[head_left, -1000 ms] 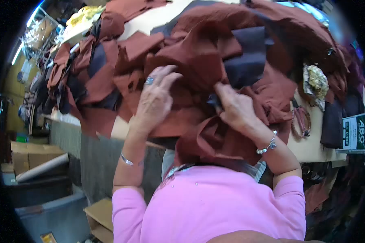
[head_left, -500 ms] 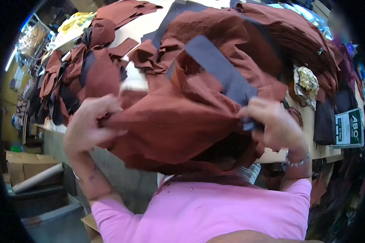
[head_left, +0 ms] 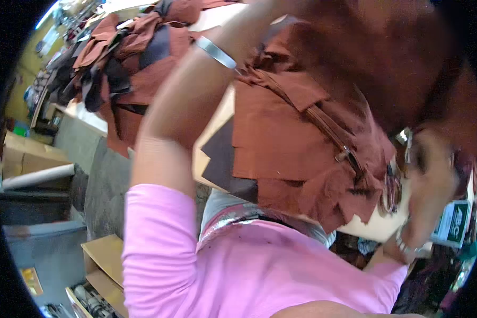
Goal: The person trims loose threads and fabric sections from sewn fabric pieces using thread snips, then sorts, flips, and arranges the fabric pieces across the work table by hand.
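A large reddish-brown cloth piece [head_left: 387,58] is raised over the upper right, blurred and close to the camera. My left arm, with a silver bracelet [head_left: 216,52], stretches up toward it; the left hand lies beyond the top edge. At the cloth's lower edge is my right hand [head_left: 433,169], smeared by motion, its fingers unclear. Below the raised cloth, more reddish-brown pieces [head_left: 273,143] lie in a flat, partly crumpled stack, with a zipper [head_left: 328,132] running across them. A dark grey piece [head_left: 220,159] sticks out under their left side.
Reddish-brown and dark cloth pieces [head_left: 153,45] heap over the table's left side. A green and white ABC box [head_left: 453,225] stands at the right edge. Open cardboard boxes [head_left: 103,259] and a grey bin [head_left: 53,238] are on the lower left.
The cloth held between both hands has gone up and to the right, uncovering the stack with the zipper. My left arm has swung up across the view; my right hand has shifted right.
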The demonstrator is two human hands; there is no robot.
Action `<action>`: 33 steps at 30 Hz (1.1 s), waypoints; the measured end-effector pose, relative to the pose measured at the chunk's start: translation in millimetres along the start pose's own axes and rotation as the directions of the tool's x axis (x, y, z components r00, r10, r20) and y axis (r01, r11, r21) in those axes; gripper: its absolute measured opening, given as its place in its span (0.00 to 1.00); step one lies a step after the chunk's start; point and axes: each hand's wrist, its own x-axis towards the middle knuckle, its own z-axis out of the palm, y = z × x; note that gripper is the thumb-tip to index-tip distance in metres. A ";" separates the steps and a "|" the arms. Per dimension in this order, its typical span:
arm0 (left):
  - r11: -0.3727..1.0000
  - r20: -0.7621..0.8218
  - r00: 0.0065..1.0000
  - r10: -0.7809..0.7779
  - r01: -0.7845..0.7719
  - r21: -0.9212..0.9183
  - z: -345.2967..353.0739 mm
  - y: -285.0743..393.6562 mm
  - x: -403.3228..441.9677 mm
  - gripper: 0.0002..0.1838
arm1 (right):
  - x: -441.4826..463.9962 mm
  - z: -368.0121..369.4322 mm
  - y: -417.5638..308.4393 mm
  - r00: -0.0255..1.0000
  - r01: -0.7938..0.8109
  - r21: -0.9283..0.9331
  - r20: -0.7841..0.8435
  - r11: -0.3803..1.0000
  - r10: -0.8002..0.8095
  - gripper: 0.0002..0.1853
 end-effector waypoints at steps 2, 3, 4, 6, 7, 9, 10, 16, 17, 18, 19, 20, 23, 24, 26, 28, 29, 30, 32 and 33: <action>0.983 0.166 0.979 0.115 -0.136 0.120 45.9 34.5 -50.3 0.10 | -13.1 27.6 -34.6 0.856 -0.264 0.535 0.514 0.802 -0.061 0.16; 0.981 0.313 0.940 0.139 -0.175 0.088 64.7 52.5 -79.8 0.09 | -9.2 35.6 -33.3 0.812 -0.002 0.573 0.479 0.820 -0.333 0.16; 0.994 0.534 0.838 0.111 -0.095 -0.057 78.0 67.1 -108.3 0.10 | 1.9 37.4 -36.4 0.811 -0.096 0.691 0.472 0.716 -0.347 0.15; 0.966 0.775 0.631 0.033 0.179 -0.186 85.8 92.1 -144.7 0.11 | 35.6 34.4 -38.8 0.871 -0.086 0.828 0.333 0.554 -0.362 0.11; 0.925 0.825 0.566 0.000 0.313 -0.215 81.8 98.3 -149.9 0.12 | 51.3 41.4 -38.6 0.895 -0.106 0.899 0.273 0.425 -0.352 0.09; 0.882 0.865 0.501 0.027 0.395 -0.257 71.7 88.7 -137.6 0.13 | 81.2 69.7 -48.5 0.938 -0.196 0.866 0.302 0.459 -0.170 0.09; 0.859 0.883 0.468 0.042 0.434 -0.271 65.2 79.9 -130.3 0.13 | 91.7 99.6 -52.5 0.965 -0.147 0.850 0.236 0.505 -0.116 0.11; 0.886 0.714 0.637 -0.291 0.461 -0.051 12.4 -46.2 -140.1 0.15 | 64.8 235.3 -73.1 0.986 -0.143 0.657 0.160 0.740 0.048 0.16; 0.876 0.727 0.605 -0.324 0.483 -0.011 -0.3 -80.7 -146.7 0.14 | 65.1 231.7 -71.7 0.990 -0.135 0.753 0.127 0.644 0.059 0.16; 0.863 0.652 0.596 -0.468 0.466 0.194 -4.0 -110.6 -156.6 0.12 | 62.5 229.7 -70.8 0.989 -0.143 0.772 0.137 0.619 0.057 0.15; 0.883 0.649 0.629 -0.428 0.444 0.152 -14.3 -145.8 -162.3 0.12 | 62.0 227.6 -69.2 0.985 -0.160 0.792 0.163 0.589 0.048 0.15; 0.893 0.607 0.665 -0.434 0.407 0.193 -21.4 -177.2 -174.7 0.12 | 64.0 225.8 -67.4 0.982 -0.173 0.809 0.184 0.562 0.038 0.15; 0.716 0.535 0.502 -0.680 0.610 0.339 -40.2 -213.5 -175.3 0.15 | 66.4 230.5 -66.8 0.981 -0.180 0.812 0.191 0.556 0.038 0.15; 0.658 0.511 0.460 -0.726 0.680 0.324 -34.5 -219.9 -178.6 0.17 | 66.9 230.4 -66.8 0.979 -0.190 0.816 0.200 0.547 0.041 0.15; 0.622 0.529 0.391 -0.753 0.684 0.381 -16.3 -226.4 -187.5 0.21 | 65.7 228.9 -68.6 0.981 -0.187 0.826 0.181 0.532 0.063 0.15; 0.673 0.601 0.336 -0.725 0.531 0.515 4.9 -231.6 -199.1 0.24 | 67.3 225.5 -68.8 0.978 -0.200 0.824 0.200 0.530 0.059 0.15; 0.681 0.619 0.305 -0.724 0.460 0.570 17.5 -234.7 -205.4 0.25 | 67.7 225.4 -69.1 0.976 -0.208 0.824 0.209 0.527 0.058 0.15; 0.622 0.565 0.281 -0.775 0.496 0.606 28.2 -234.0 -214.3 0.25 | 67.3 227.1 -69.2 0.978 -0.201 0.819 0.198 0.537 0.064 0.14; 0.565 0.467 0.323 -0.823 0.548 0.617 41.1 -223.2 -223.3 0.22 | 69.3 225.4 -69.7 0.972 -0.228 0.831 0.220 0.507 0.078 0.14; 0.537 0.467 0.285 -0.837 0.586 0.606 43.1 -222.4 -224.7 0.20 | 69.6 224.7 -69.6 0.970 -0.238 0.840 0.227 0.488 0.082 0.14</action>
